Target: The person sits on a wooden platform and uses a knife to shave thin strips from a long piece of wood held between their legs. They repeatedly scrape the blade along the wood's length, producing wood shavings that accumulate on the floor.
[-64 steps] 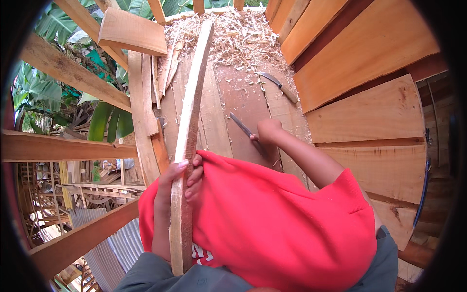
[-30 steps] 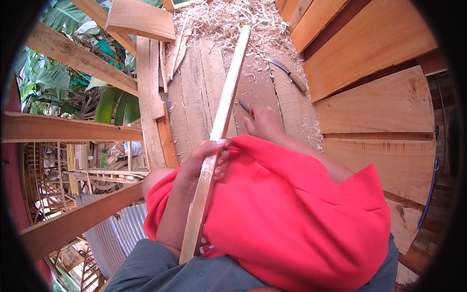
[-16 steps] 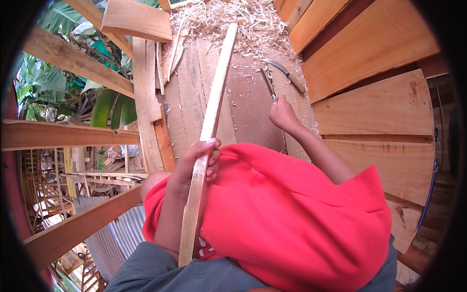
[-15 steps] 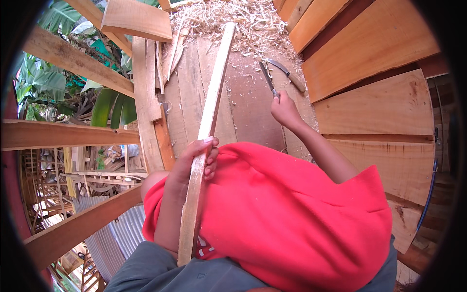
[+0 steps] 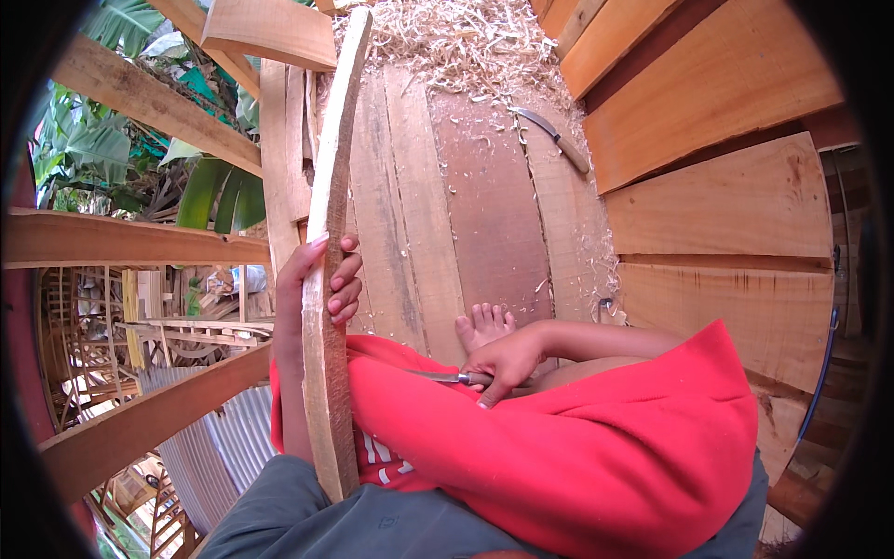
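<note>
Gripping wooden slat (image 5: pixel 328 270) midway, left hand (image 5: pixel 321 284); right hand (image 5: pixel 507 361) holds knife (image 5: pixel 442 376).

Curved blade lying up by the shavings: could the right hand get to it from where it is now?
Probably not without leaning forward. The right hand is shut on a small knife over the lap, and the curved blade lies well ahead on the floor planks. Nothing blocks the planks between them.

The person wore a loose red shirt (image 5: pixel 577 447) with white lettering low on the front, and grey trousers (image 5: pixel 391 526). Both forearms, both hands and 1 foot (image 5: pixel 484 326) were bare.
</note>
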`<control>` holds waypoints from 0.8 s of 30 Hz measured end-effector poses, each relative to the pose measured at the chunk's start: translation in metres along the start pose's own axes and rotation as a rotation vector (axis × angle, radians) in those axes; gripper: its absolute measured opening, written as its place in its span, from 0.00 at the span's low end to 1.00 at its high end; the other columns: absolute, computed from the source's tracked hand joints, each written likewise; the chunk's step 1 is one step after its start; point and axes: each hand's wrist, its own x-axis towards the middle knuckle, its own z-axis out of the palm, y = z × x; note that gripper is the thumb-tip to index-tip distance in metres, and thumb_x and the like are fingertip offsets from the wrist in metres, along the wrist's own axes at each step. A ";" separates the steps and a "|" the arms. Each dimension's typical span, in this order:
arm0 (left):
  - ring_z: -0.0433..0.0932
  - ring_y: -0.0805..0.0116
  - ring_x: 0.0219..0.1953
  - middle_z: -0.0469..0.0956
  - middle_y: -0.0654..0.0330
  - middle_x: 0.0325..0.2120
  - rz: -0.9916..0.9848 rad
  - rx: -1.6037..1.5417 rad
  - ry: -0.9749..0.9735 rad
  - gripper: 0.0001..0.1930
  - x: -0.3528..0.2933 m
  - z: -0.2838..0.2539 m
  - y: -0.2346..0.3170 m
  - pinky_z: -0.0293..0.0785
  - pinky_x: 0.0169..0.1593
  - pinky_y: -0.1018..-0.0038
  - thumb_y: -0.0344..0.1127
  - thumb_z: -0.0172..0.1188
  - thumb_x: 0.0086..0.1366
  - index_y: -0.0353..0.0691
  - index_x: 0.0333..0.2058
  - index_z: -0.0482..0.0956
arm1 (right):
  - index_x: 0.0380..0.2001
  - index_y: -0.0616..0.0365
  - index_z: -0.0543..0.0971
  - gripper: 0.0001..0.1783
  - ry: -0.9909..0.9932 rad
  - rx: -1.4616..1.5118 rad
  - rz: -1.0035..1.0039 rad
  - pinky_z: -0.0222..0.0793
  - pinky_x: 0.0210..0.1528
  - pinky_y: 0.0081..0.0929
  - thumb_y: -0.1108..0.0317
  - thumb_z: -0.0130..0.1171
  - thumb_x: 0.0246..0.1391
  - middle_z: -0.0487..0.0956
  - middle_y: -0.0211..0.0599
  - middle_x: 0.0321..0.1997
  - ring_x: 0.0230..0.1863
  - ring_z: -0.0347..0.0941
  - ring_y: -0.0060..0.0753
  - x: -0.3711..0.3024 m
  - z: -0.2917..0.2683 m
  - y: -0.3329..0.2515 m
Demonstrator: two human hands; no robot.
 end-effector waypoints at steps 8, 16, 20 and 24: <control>0.63 0.80 0.14 0.61 0.68 0.19 -0.044 0.048 -0.016 0.15 0.000 -0.003 -0.004 0.63 0.16 0.84 0.47 0.51 0.71 0.40 0.41 0.65 | 0.46 0.66 0.68 0.21 1.062 -0.240 0.324 0.68 0.41 0.52 0.54 0.49 0.68 0.78 0.52 0.34 0.36 0.76 0.51 -0.025 -0.069 0.066; 0.62 0.82 0.13 0.61 0.68 0.19 0.012 0.038 0.045 0.16 -0.003 -0.003 -0.002 0.63 0.14 0.86 0.46 0.53 0.70 0.38 0.42 0.65 | 0.71 0.57 0.58 0.34 1.006 -0.288 -0.279 0.50 0.74 0.46 0.59 0.53 0.66 0.61 0.65 0.71 0.73 0.57 0.57 -0.089 -0.090 -0.067; 0.62 0.80 0.13 0.61 0.68 0.19 -0.001 0.024 0.021 0.16 0.001 -0.009 0.005 0.60 0.14 0.84 0.47 0.54 0.69 0.39 0.41 0.66 | 0.63 0.58 0.73 0.23 0.102 0.157 -0.874 0.32 0.76 0.51 0.62 0.49 0.69 0.59 0.63 0.73 0.77 0.49 0.58 -0.075 -0.056 -0.122; 0.62 0.80 0.13 0.62 0.68 0.19 -0.021 0.037 -0.023 0.16 0.007 -0.004 0.006 0.60 0.14 0.84 0.46 0.53 0.70 0.39 0.41 0.66 | 0.63 0.58 0.73 0.22 -0.018 -0.129 0.041 0.48 0.75 0.40 0.62 0.47 0.71 0.67 0.51 0.71 0.74 0.58 0.48 -0.045 -0.040 -0.083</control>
